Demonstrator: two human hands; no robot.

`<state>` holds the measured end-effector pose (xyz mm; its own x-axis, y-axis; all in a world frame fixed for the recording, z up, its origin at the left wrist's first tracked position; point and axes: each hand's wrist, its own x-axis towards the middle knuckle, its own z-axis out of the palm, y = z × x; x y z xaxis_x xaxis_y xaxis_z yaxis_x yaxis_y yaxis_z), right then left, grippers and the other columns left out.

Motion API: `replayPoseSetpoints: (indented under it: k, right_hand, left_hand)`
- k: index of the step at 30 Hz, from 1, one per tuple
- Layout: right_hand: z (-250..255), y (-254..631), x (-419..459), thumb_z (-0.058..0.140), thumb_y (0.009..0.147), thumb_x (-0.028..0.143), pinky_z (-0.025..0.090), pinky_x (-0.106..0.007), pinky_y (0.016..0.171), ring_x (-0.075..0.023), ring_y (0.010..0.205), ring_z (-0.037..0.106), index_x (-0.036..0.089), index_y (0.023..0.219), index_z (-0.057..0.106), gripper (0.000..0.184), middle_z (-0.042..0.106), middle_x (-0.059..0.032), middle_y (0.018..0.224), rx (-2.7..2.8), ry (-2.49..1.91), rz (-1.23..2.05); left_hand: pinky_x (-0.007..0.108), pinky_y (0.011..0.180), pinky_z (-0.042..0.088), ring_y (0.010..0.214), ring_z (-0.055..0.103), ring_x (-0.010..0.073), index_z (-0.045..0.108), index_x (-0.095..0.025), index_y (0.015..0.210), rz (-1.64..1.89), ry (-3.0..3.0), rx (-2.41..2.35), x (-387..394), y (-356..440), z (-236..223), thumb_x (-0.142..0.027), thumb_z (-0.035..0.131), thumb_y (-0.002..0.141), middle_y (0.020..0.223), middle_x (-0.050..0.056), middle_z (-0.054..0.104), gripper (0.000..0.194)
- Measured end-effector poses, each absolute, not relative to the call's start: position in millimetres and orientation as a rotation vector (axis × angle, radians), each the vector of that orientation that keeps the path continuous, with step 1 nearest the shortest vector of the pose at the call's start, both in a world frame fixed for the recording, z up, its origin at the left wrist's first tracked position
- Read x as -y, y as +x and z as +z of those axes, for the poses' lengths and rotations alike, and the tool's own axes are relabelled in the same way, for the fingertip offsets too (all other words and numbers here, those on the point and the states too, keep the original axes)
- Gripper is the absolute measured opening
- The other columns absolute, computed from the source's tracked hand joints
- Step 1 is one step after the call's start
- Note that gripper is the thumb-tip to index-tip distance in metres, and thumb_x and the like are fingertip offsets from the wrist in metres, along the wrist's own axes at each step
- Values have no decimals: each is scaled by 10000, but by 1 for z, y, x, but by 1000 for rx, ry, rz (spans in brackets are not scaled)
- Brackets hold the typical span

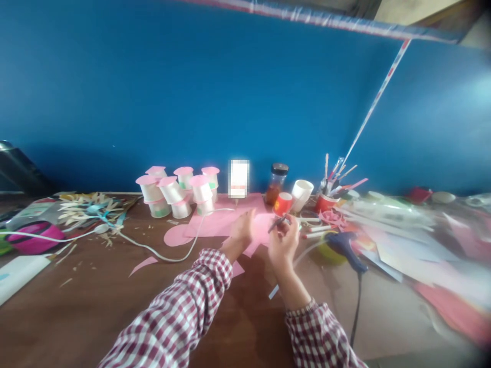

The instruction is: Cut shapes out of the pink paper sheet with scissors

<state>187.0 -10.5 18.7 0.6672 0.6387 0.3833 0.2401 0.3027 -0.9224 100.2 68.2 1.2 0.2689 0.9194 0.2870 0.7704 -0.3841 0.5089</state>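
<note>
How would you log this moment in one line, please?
left hand: at pink paper; right hand: holding dark tool; cups: stacked; glue gun: at right

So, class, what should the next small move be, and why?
Probably bring the dark tool to the pink paper: the right hand holds it close by, and the left hand is beside that paper.

A glowing white rectangle (pixel 238 179) is pixelated beyond reading, white paper sheets (pixel 425 255) at right blur, the left edge crops a black cylinder (pixel 19 166), and the slim dark object (pixel 276 224) in the right hand (pixel 282 244) is too small to identify.
</note>
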Motion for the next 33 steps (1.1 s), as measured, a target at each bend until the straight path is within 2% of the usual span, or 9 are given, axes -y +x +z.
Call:
replayPoseSetpoints:
  k: [5,9,13,17,22,26,28,30,33]
  right_hand:
    - [23,184,12,668,708,294,470,-273,600,-175,712,621,189,1046,488,396,636,-22,772,768,-1210,494]
    - [20,176,11,715,686,436,412,-208,483,-147,624,616,203,943,497,410,638,-8,744,720,-1048,909]
    - [14,169,13,654,732,543,380,-192,438,-132,560,592,194,799,525,378,595,5,650,694,-933,1201]
    - [14,167,17,755,675,424,360,-181,425,-104,504,530,205,853,581,331,564,42,611,719,-950,1214]
    - [17,170,17,697,686,509,399,-219,463,-138,600,568,220,938,631,389,643,4,815,664,-1095,1151]
    - [13,172,14,815,561,348,412,-210,517,-126,613,544,197,954,622,463,605,23,738,751,-1096,1048]
    - [10,172,13,817,559,302,385,-195,483,-104,556,509,202,988,594,494,573,46,684,766,-1084,1048]
    - [9,171,13,808,570,289,356,-185,453,-93,526,483,205,1005,572,502,559,58,666,761,-1096,1042]
    - [11,167,15,801,576,278,349,-180,449,-89,530,474,201,1000,564,492,561,60,663,778,-1118,1011]
  left_hand:
    - [277,686,474,821,607,184,631,-150,1008,993,2148,-1584,-57,64,15,-131,424,824,926,77,668,278]
    - [278,760,487,920,589,175,647,-184,954,1485,2152,-1357,-33,26,22,-169,462,837,970,64,645,219]
    - [281,775,476,850,591,166,644,-206,850,1560,2439,-1182,-9,0,13,-159,475,846,850,46,652,175]
    - [268,787,468,872,597,159,618,-209,774,1472,2604,-1139,-1,-9,2,-124,450,850,860,48,663,202]
    - [261,774,471,868,599,155,604,-206,726,1413,2688,-1114,0,-13,0,-114,448,842,869,49,665,216]
    - [298,829,462,924,576,170,586,-209,718,1442,2587,-1096,0,-14,0,-123,441,845,929,51,653,210]
    - [330,864,458,990,561,192,582,-207,748,1486,2405,-1120,0,-13,-1,-169,458,847,1015,66,630,164]
    - [335,821,489,970,579,198,583,-200,896,1508,2067,-1160,-1,-10,-1,-246,478,853,1076,88,602,122]
    - [294,636,528,753,624,162,531,-174,1125,1353,1498,-1146,-2,-4,-2,-389,422,885,990,90,630,340]
